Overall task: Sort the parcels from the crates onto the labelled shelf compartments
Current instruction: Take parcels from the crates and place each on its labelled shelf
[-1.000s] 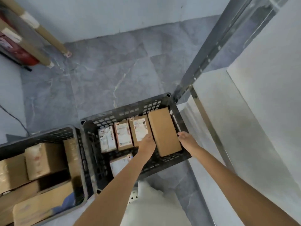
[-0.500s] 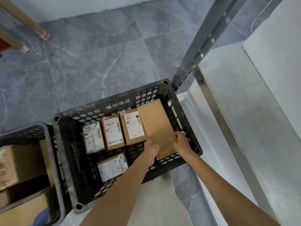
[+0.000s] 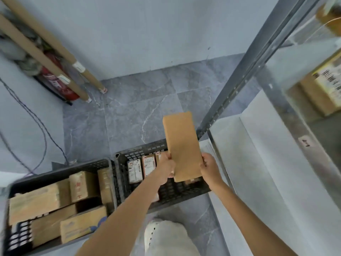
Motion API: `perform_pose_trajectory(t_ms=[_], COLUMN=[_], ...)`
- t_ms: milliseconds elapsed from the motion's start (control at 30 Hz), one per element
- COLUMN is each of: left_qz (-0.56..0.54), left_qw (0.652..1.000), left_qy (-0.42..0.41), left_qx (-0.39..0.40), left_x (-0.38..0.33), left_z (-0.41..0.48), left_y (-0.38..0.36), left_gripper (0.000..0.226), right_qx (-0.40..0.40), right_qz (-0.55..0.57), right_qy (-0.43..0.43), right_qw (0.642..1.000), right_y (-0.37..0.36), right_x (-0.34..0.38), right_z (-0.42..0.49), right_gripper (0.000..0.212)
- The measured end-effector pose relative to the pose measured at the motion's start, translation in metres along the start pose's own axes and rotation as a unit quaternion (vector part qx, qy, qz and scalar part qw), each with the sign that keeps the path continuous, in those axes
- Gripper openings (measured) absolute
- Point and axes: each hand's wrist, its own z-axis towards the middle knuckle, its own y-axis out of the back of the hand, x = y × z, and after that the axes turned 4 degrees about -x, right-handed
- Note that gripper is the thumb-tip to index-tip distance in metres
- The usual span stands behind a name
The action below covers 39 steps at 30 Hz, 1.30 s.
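The plain brown flat cardboard parcel [image 3: 181, 146] is held up over the right-hand dark grey slotted plastic crate [image 3: 137, 151], its long edges running away from the person. The left hand [image 3: 165, 168] closes its grip on the near left edge with curled fingers, and the right hand [image 3: 210, 168] grips the near right edge the same way. The parcel's far right edge lies near the grey perforated metal shelf upright [image 3: 239, 84]; whether they touch I cannot tell. Open floor lies beyond its far end and to its left. Right of the hands a bare white shelf board [image 3: 258, 163] stretches wide, fronted by a metal rail with a small label [image 3: 305, 143]. Small labelled parcels [image 3: 142, 167] stand upright in the crate below. A second dark crate [image 3: 73, 168] touches it on the left, packed with brown cardboard boxes [image 3: 40, 202]. The grey marbled floor tiles [image 3: 138, 100] meet a pale wall, where long cardboard tubes [image 3: 46, 58] lean over a red fire extinguisher [image 3: 59, 82].
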Motion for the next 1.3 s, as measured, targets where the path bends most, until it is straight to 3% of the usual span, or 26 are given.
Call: perform_pose_trajectory(t_ms=[133,233,433,500,567,733,867,1100,1300], left_qz=[0.01,-0.005,0.017,-0.005,-0.014,-0.045,-0.055,-0.016,0.031], left_qw=[0.997,0.99,0.942,0.925,0.914,0.907,0.915,0.911,0.874], left_qy=[-0.071,-0.129,-0.296,-0.345,-0.375,-0.411,-0.397,-0.334,-0.359], left_qx=[-0.024,-0.063,-0.16,-0.159,-0.153,-0.074,0.046,0.24,0.324], left_x=[-0.09,-0.148,-0.244,-0.269,-0.29,-0.32,-0.328,-0.325,-0.301], left_z=[-0.087,-0.149,-0.269,-0.303,-0.336,-0.386,-0.408,-0.429,-0.461], left_y=[0.029,0.052,0.094,0.105,0.113,0.134,0.149,0.17,0.136], left_gripper=[0.027,0.009,0.016,0.032,0.034,0.03,0.035,0.083,0.045], right_qx=[0.009,0.001,-0.021,-0.038,-0.066,-0.144,-0.194,-0.281,-0.331], right_qz=[0.041,0.032,0.11,0.121,0.127,0.173,0.214,0.28,0.26], right_qy=[0.039,0.074,0.146,0.184,0.218,0.268,0.293,0.264,0.224], right_qw=[0.998,0.997,0.983,0.975,0.966,0.937,0.911,0.879,0.879], right_y=[0.048,0.081,0.137,0.153,0.169,0.196,0.203,0.201,0.222], right_x=[0.109,0.187,0.325,0.365,0.396,0.448,0.464,0.464,0.431], right_z=[-0.027,-0.05,-0.105,-0.126,-0.145,-0.188,-0.225,-0.295,-0.362], right_gripper=[0.022,0.024,0.024,0.022,0.02,0.022,0.027,0.032,0.031])
